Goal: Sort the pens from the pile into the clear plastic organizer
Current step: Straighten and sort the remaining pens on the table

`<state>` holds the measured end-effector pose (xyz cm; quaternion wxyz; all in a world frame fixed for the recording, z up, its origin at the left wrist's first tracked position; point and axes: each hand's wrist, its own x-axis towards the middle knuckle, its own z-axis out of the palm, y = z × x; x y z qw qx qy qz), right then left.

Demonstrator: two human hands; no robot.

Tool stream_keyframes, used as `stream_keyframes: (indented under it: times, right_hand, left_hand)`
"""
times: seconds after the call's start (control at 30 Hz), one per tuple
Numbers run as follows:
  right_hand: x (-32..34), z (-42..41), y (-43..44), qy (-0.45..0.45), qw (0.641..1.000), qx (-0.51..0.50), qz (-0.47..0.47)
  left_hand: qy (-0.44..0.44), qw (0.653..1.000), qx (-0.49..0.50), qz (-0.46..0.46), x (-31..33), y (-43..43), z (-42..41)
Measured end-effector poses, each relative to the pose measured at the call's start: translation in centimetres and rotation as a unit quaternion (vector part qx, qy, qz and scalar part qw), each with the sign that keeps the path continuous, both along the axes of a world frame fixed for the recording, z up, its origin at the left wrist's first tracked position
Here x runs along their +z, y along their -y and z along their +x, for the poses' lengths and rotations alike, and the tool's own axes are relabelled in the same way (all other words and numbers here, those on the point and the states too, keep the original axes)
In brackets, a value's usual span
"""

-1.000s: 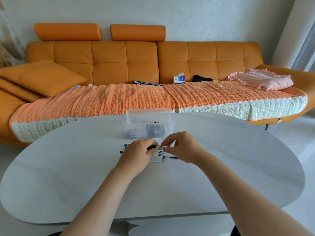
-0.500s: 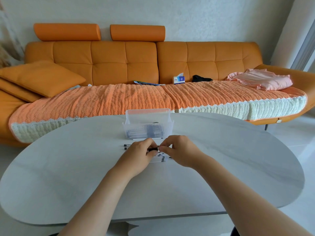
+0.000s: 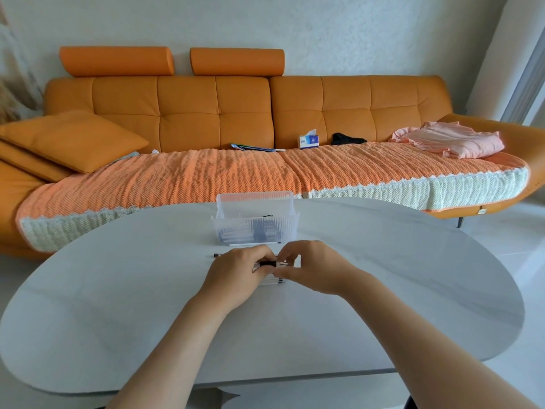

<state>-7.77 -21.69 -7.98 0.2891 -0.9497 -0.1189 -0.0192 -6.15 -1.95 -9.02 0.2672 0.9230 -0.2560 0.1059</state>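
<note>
Both hands have drawn a little closer together over the pile since a second ago, while the organizer (image 3: 255, 228) sits where it was on the counter (image 3: 118, 305). It is a clear ribbed plastic box with a low front section and a taller back wall. Several dark pens (image 3: 259, 228) lie in the front section, seen through the ribbing; how they are arranged inside I cannot tell.

The left hand (image 3: 236, 273) and right hand (image 3: 318, 267) meet fingertip to fingertip, fingers curled, and together pinch one pen (image 3: 267, 263) with a black grip. Its long axis runs left to right, roughly parallel to the front of the organizer; which end carries the tip is hidden by the fingers. It is held just above the pile of pens (image 3: 272, 281), which lie side by side on the counter, also pointing left to right and mostly covered by the hands. One pale pen (image 3: 255, 244) lies along the foot of the organizer, and the end of another (image 3: 217, 255) sticks out left of the left hand.

Beyond the counter stands an orange sofa (image 3: 241, 107) covered with an orange-and-white knitted throw (image 3: 206, 178). On it are a cushion (image 3: 73, 137), some papers (image 3: 256, 147), a tissue box (image 3: 309, 141), a small black item (image 3: 348, 139) and folded pink cloth (image 3: 448, 140).
</note>
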Motion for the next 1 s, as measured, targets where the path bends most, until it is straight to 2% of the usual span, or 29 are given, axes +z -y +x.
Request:
stream_keyframes:
  times: [0.1,0.27,0.43,0.63,0.77,1.0]
  right_hand:
    - [0.25,0.03,0.24,0.027,1.000,-0.006,0.004]
    - [0.28,-0.10,0.40,-0.001,1.000,-0.011,-0.001]
    - [0.64,-0.18,0.80,0.040,0.999,-0.017,-0.027]
    - [0.50,-0.06,0.68,0.002,1.000,-0.011,-0.004]
    - [0.58,-0.07,0.65,0.041,0.999,-0.016,-0.024]
    - [0.41,0.25,0.74,-0.019,0.998,-0.019,0.064]
  left_hand:
    - [-0.010,1.000,0.001,-0.008,0.03,0.17,0.04]
    - [-0.005,1.000,-0.010,-0.016,-0.02,0.47,-0.13]
    - [-0.011,1.000,-0.012,-0.019,-0.03,0.80,-0.06]
    - [0.015,0.999,-0.009,-0.028,0.06,0.70,-0.01]
    - [0.003,0.999,-0.012,-0.037,-0.02,0.66,0.14]
    - [0.046,0.998,-0.012,-0.046,-0.11,0.60,0.14]
